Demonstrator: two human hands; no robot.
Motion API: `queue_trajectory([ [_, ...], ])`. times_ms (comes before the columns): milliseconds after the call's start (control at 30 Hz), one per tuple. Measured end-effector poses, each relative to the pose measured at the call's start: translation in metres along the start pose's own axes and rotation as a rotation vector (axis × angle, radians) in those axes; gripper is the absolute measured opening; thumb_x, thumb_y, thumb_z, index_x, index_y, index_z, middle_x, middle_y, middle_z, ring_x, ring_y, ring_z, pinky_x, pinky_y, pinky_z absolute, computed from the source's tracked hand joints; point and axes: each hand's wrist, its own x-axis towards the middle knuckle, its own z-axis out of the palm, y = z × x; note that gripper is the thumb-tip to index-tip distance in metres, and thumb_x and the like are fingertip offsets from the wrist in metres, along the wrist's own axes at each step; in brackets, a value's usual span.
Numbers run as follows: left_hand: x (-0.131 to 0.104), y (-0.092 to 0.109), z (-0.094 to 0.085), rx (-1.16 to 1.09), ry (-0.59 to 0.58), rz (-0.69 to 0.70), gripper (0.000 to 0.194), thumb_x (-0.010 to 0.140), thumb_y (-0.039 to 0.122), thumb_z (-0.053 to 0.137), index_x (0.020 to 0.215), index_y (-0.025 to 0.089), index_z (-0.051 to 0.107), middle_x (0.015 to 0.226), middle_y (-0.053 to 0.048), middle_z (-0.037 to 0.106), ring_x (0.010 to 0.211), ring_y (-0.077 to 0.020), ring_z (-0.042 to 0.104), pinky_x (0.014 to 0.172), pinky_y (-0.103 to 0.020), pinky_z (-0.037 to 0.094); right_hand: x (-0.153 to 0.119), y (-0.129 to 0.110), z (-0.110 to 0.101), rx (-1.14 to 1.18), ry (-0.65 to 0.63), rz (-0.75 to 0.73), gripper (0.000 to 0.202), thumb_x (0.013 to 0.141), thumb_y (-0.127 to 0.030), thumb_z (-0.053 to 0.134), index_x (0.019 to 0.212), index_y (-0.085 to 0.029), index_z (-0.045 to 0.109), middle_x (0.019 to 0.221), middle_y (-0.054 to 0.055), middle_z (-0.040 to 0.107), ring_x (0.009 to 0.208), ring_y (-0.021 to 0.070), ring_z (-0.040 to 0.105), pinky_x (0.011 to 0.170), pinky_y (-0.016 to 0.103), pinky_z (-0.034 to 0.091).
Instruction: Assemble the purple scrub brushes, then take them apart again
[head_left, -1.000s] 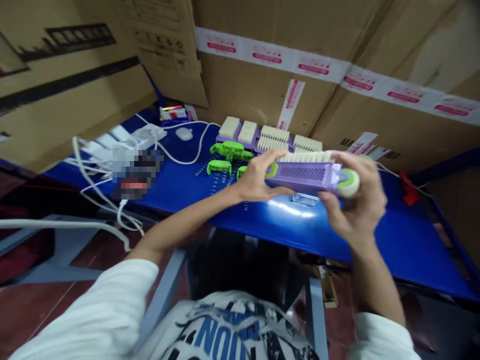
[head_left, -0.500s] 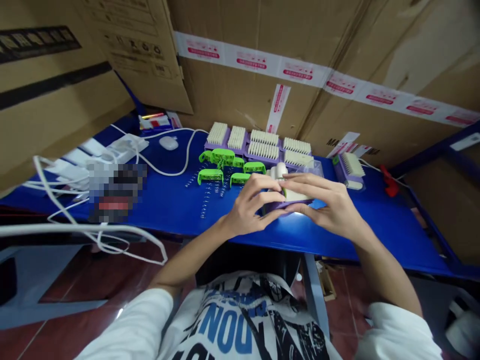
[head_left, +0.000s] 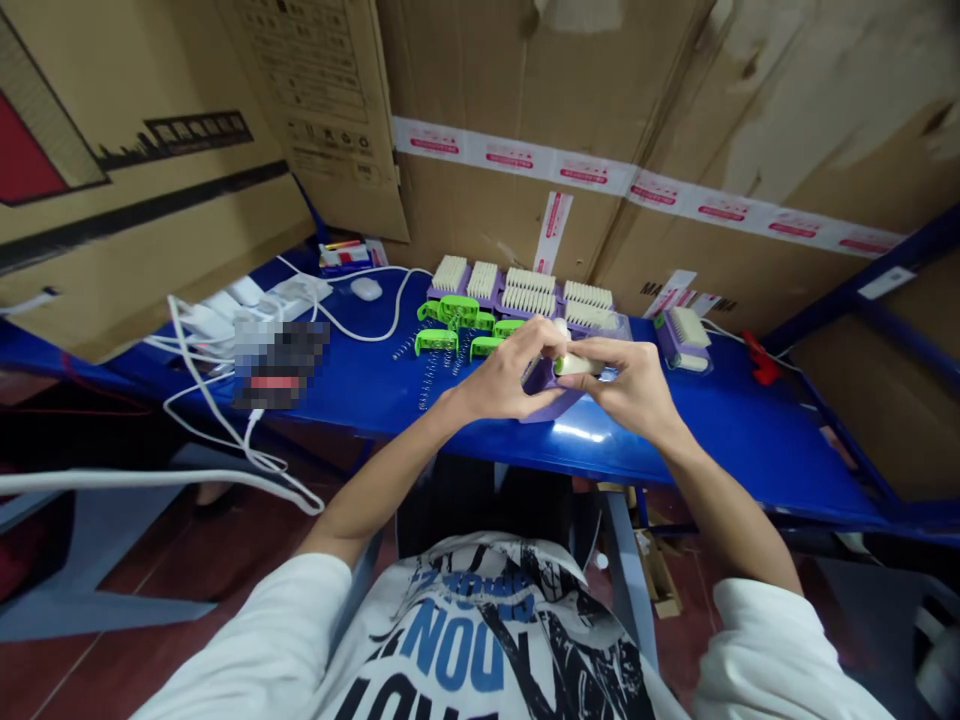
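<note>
Above the front of the blue table, my left hand (head_left: 504, 378) is closed around a purple holder (head_left: 551, 405), its thumb along the near side. My right hand (head_left: 634, 385) pinches a cream block with a green end (head_left: 581, 366) against that holder. Whether the block is seated in it or only rests against it, I cannot tell. A white rounded piece (head_left: 561, 328) shows just above the left fingertips. Beyond my left hand lie several green plastic clips (head_left: 437, 341) with thin dark coil springs (head_left: 426, 385) trailing from them.
Purple blocks with cream bristles (head_left: 529, 290) stand in a row at the back; another bristled block (head_left: 686, 335) sits to the right. A red object (head_left: 761, 360) lies farther right. White cables (head_left: 187, 350), a power strip (head_left: 296, 292) and a white mouse (head_left: 366, 289) occupy the left. Cardboard (head_left: 487, 215) walls the back.
The view has shifted. Both hands have turned the purple holder, tilting its near side into sight, and my right fingers have closed into a pinch on the cream block.
</note>
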Motion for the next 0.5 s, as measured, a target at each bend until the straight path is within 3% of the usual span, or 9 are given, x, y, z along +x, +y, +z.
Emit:
queue_trajectory([
  [133,-0.004,-0.006,0.0,-0.015,0.012,-0.065,0.047,0.093,0.023,0.086,0.131,0.027,0.059,0.11,-0.004,0.068,0.095,-0.0213,0.071,0.084,-0.039,0.068,-0.001,0.006,0.008,0.075,0.072,0.089,0.033,0.088,-0.042,0.093,0.116,-0.023,0.092,0.112,0.008,0.09,0.099,0.0297,0.084,0.091,0.045,0.069],
  [267,-0.017,-0.003,0.005,-0.066,0.106,-0.222,0.064,0.093,0.03,0.092,0.151,0.027,0.064,0.142,-0.014,0.073,0.13,-0.0294,0.076,0.095,-0.044,0.075,-0.004,0.014,0.016,0.148,0.154,0.077,0.04,0.096,-0.052,0.087,0.124,-0.024,0.085,0.123,0.009,0.087,0.111,0.0293,0.083,0.103,0.047,0.068],
  [400,-0.025,0.007,0.001,-0.058,0.158,-0.363,0.039,0.094,0.028,0.093,0.132,0.025,0.083,0.129,-0.011,0.086,0.12,-0.0286,0.084,0.096,-0.044,0.076,-0.005,0.017,0.006,0.122,0.428,0.075,0.042,0.114,-0.054,0.061,0.149,-0.031,0.068,0.135,0.011,0.08,0.112,0.0276,0.083,0.095,0.047,0.072],
  [500,-0.016,-0.014,-0.021,-0.126,0.317,-0.458,0.037,0.093,0.035,0.095,0.126,0.023,0.084,0.125,-0.01,0.087,0.116,-0.0295,0.086,0.097,-0.044,0.076,0.002,0.028,-0.016,0.074,0.344,0.086,0.044,0.115,-0.052,0.06,0.155,-0.035,0.063,0.141,0.011,0.074,0.11,0.0279,0.083,0.083,0.044,0.074],
])
